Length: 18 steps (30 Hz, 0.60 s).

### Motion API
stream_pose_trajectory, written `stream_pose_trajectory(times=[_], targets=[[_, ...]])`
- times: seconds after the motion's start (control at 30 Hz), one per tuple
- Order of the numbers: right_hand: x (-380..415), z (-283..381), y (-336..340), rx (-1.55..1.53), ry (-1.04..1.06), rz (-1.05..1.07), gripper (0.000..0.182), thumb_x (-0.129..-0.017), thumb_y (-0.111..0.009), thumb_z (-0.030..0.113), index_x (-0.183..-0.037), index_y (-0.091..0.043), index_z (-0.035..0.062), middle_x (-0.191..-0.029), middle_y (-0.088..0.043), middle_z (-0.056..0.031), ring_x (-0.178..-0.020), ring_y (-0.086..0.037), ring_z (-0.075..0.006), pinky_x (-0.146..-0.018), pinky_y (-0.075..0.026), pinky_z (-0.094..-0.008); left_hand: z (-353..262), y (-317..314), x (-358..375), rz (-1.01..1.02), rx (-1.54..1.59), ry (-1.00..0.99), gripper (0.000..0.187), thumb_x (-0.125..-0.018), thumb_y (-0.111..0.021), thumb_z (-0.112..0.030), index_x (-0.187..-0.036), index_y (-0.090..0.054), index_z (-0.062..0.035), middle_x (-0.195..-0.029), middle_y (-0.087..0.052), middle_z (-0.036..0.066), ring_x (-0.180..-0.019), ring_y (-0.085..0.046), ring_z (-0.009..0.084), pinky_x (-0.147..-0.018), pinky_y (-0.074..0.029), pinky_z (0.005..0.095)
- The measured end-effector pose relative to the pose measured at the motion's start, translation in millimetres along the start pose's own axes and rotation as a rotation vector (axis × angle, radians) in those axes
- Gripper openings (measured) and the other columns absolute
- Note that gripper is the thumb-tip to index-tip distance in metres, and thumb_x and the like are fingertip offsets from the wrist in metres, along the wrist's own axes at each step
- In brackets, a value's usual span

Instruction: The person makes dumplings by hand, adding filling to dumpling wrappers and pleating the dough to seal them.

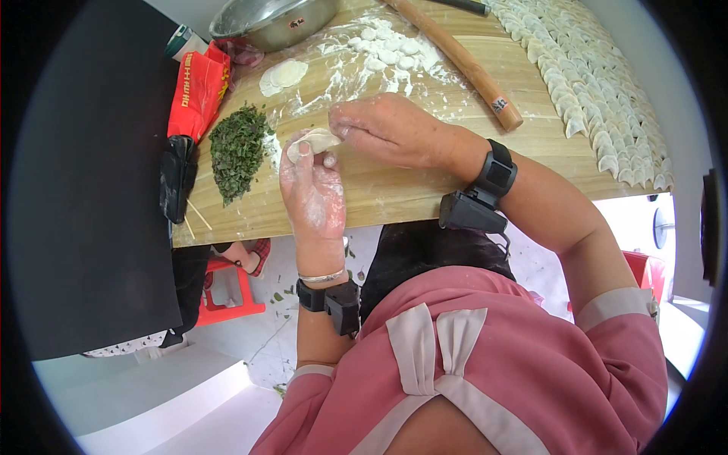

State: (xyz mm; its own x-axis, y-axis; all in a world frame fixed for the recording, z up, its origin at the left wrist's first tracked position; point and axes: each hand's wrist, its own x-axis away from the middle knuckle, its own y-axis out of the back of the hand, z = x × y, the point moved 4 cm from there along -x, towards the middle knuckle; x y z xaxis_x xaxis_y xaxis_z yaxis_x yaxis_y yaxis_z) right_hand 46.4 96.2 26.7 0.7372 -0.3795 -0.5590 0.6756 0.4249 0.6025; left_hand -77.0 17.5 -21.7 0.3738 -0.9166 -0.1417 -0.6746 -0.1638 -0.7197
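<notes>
A pale folded dumpling [317, 139] rests in the fingers of my left hand [315, 189], whose palm is dusted with flour. The thumb of that hand presses on the dumpling's left end. My right hand [394, 133] is beside the dumpling's right end, its thumb and fingertips pressed together; whether they pinch the dough edge is hard to see. Left of my hands lies a heap of chopped green leaves [238, 150]. Flat round wrappers [284, 76] lie beyond my left hand, and small floured dough pieces [390, 49] are scattered further back.
A wooden rolling pin [462, 64] lies behind my right forearm. Rows of finished dumplings [580, 83] cover the table's right side. A metal bowl [273, 23], a red packet [199, 91] and a black phone-like object [177, 178] are at the left. Another person's foot [246, 258] shows under the table.
</notes>
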Motion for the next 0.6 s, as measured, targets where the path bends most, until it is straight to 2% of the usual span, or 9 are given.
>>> stream_pose_trajectory(times=[0.13,0.23,0.33,0.5,0.6], targets=[[0.4,4.7,6.2,0.028,-0.105,0.087,0.021,-0.09,-0.047,0.025,-0.091,-0.051,0.0046,-0.072,-0.053,-0.0174,-0.069,-0.054,-0.0375,-0.06,-0.041,-0.0431,0.3,-0.1,0.0,-0.007,-0.023,-0.011,0.02,-0.092,-0.053,-0.009,-0.111,-0.051,-0.0028,-0.1,-0.058,0.007,-0.091,-0.055,0.014,-0.073,-0.043,0.0267],[0.8,6.4,5.0,0.027,-0.086,0.127,0.023,-0.091,-0.048,0.028,-0.09,-0.051,0.0047,-0.071,-0.053,-0.0182,-0.069,-0.054,-0.0379,-0.059,-0.041,-0.0434,1.5,-5.3,1.2,-0.011,-0.054,-0.014,0.02,-0.092,-0.053,-0.008,-0.111,-0.05,-0.0022,-0.1,-0.058,0.008,-0.091,-0.055,0.0142,-0.073,-0.042,0.0269],[0.9,3.5,0.0,0.028,0.004,0.06,0.022,-0.09,-0.05,0.027,-0.09,-0.051,0.0047,-0.07,-0.053,-0.0182,-0.067,-0.055,-0.038,-0.058,-0.041,-0.0443,1.4,-7.6,1.9,-0.048,-0.088,-0.023,0.02,-0.091,-0.054,-0.007,-0.111,-0.051,-0.0017,-0.099,-0.058,0.008,-0.09,-0.054,0.0141,-0.074,-0.042,0.0271],[-0.2,3.6,-7.1,0.261,0.053,0.058,0.018,-0.088,-0.055,0.022,-0.092,-0.052,0.0054,-0.068,-0.056,-0.0173,-0.063,-0.057,-0.0387,-0.055,-0.044,-0.0453,0.9,-6.4,2.2,-0.043,-0.111,-0.035,0.019,-0.091,-0.054,-0.006,-0.109,-0.052,-0.0014,-0.098,-0.058,0.007,-0.089,-0.054,0.0136,-0.076,-0.043,0.0272],[-0.4,8.7,-6.2,0.324,0.102,0.015,0.022,-0.087,-0.056,0.026,-0.094,-0.052,0.0057,-0.068,-0.056,-0.0168,-0.062,-0.057,-0.0376,-0.054,-0.045,-0.0445,1.7,-4.4,1.4,-0.054,-0.106,-0.042,0.018,-0.091,-0.054,-0.005,-0.108,-0.053,-0.0012,-0.098,-0.058,0.007,-0.088,-0.054,0.013,-0.077,-0.043,0.0266]])
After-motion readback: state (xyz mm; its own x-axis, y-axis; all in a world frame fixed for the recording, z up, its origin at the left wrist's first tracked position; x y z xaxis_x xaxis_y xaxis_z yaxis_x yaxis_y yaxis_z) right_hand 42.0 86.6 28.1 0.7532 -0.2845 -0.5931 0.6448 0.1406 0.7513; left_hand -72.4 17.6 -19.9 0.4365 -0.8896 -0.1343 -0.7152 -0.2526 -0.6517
